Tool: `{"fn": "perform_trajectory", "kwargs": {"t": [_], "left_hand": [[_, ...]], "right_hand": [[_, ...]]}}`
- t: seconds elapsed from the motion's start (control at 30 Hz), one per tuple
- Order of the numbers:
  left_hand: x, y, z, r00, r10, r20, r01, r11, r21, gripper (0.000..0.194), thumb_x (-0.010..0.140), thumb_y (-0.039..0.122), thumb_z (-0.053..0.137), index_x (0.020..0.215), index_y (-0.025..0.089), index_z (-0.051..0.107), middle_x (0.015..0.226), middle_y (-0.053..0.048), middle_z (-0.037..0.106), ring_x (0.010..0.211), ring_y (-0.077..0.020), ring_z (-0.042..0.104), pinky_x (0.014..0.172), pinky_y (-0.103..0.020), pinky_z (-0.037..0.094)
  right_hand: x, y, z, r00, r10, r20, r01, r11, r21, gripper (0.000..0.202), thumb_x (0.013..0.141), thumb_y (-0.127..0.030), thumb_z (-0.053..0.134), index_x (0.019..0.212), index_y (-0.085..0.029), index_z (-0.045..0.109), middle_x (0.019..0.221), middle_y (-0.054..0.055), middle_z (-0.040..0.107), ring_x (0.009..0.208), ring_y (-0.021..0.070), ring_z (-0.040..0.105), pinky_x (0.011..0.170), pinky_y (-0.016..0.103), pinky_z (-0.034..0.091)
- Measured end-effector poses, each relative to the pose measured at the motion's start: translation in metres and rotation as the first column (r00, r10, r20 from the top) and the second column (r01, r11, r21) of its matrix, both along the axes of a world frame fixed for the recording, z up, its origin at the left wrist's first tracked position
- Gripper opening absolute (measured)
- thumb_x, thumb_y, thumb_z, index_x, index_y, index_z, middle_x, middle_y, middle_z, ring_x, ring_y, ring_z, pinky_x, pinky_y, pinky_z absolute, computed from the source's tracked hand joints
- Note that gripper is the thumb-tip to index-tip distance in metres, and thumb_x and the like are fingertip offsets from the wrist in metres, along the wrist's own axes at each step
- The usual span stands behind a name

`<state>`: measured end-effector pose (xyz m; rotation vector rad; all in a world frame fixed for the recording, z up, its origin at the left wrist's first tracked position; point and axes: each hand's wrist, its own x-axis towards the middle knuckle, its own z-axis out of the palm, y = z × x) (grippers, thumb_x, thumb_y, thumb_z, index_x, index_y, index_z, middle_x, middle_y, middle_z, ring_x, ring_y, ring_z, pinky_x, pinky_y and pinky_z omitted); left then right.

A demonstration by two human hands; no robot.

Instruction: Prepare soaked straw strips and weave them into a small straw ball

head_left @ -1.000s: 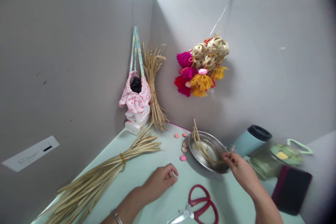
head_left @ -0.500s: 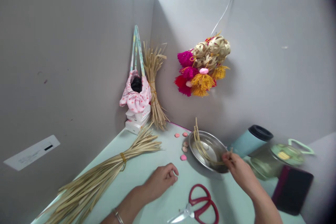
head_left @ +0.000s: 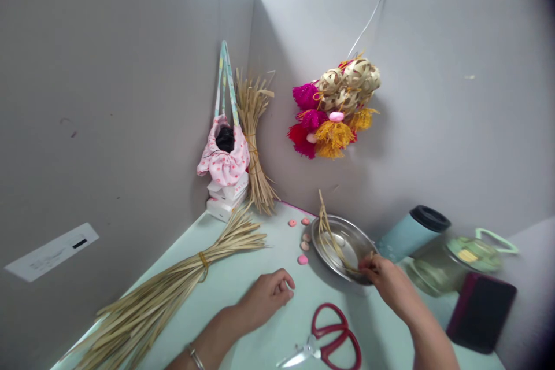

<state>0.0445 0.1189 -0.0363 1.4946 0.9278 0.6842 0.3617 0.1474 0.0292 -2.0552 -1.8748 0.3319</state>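
Note:
My right hand (head_left: 385, 277) pinches the near end of several thin straw strips (head_left: 335, 245) over the right rim of a steel bowl (head_left: 319, 253). The strips bend through the bowl, which seems to hold clear water, and their far ends stick up past its left rim. My left hand (head_left: 265, 300) rests on the table with its fingers loosely curled and nothing in them. Red-handled scissors (head_left: 332, 338) lie just right of it, blades pointing left. A tied bundle of straw strips (head_left: 173, 283) lies farther left.
Several pinkish beads (head_left: 303, 259) sit left of the bowl. On the right stand a blue tumbler (head_left: 401, 237), a green jug (head_left: 451, 260) and a dark phone-like slab (head_left: 482, 312). Woven balls with tassels (head_left: 342, 104) hang on the back partition. A polka-dot bag (head_left: 229, 167) hangs in the corner.
My right hand has moved slightly left and down with the straw strips, which have shifted left in the bowl. My left hand has stayed in place.

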Motion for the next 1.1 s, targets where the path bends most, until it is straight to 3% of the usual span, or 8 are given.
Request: {"fn": "perform_trajectory", "kwargs": {"t": [0.57,0.67,0.87,1.0,1.1], "left_hand": [[0.0,-0.002,0.004,1.0,0.0,0.023,0.001,1.0,-0.023,0.02,0.082,0.028,0.057,0.096,0.015,0.062,0.068,0.005,0.05,0.062,-0.011,0.045,0.06,-0.023,0.032],[0.0,-0.001,0.004,0.999,0.002,0.049,0.0,0.999,-0.041,0.02,0.081,0.029,0.058,0.095,0.015,0.062,0.067,0.005,0.051,0.062,-0.011,0.046,0.06,-0.024,0.033],[-0.002,0.005,0.0,0.991,0.032,0.132,-0.016,0.992,-0.125,0.026,0.082,0.038,0.06,0.095,0.015,0.06,0.068,0.004,0.05,0.059,-0.01,0.045,0.057,-0.023,0.035],[0.002,-0.001,0.019,0.968,0.056,0.246,-0.006,0.98,-0.2,0.033,0.081,0.044,0.065,0.096,0.015,0.061,0.073,0.003,0.053,0.059,-0.0079,0.049,0.062,-0.023,0.04],[0.019,-0.014,0.046,0.875,0.053,0.481,0.13,0.932,-0.339,0.033,0.077,0.04,0.073,0.097,0.015,0.064,0.089,-0.004,0.062,0.077,-0.0132,0.061,0.08,-0.03,0.048]], "right_hand": [[-0.002,0.001,-0.001,0.992,-0.003,-0.129,0.003,1.0,0.001,0.015,0.065,-0.033,0.056,0.062,-0.023,0.067,0.066,0.004,0.073,0.066,0.025,0.066,0.065,0.034,0.047],[0.002,-0.002,0.006,0.98,-0.033,-0.198,0.041,0.999,0.036,0.021,0.065,-0.04,0.057,0.062,-0.023,0.07,0.069,0.006,0.074,0.065,0.0252,0.066,0.063,0.034,0.048],[0.025,-0.022,0.039,0.923,-0.163,-0.348,0.222,0.966,0.136,0.038,0.06,-0.054,0.063,0.068,-0.02,0.076,0.081,0.011,0.078,0.066,0.0266,0.067,0.06,0.035,0.052],[0.038,-0.038,0.051,0.871,-0.219,-0.439,0.329,0.925,0.192,0.037,0.059,-0.054,0.068,0.071,-0.02,0.077,0.087,0.011,0.078,0.071,0.0274,0.069,0.062,0.034,0.055],[0.043,-0.043,0.053,0.837,-0.231,-0.496,0.373,0.904,0.209,0.036,0.058,-0.053,0.07,0.07,-0.02,0.077,0.087,0.01,0.078,0.071,0.0269,0.069,0.064,0.035,0.056]]}}
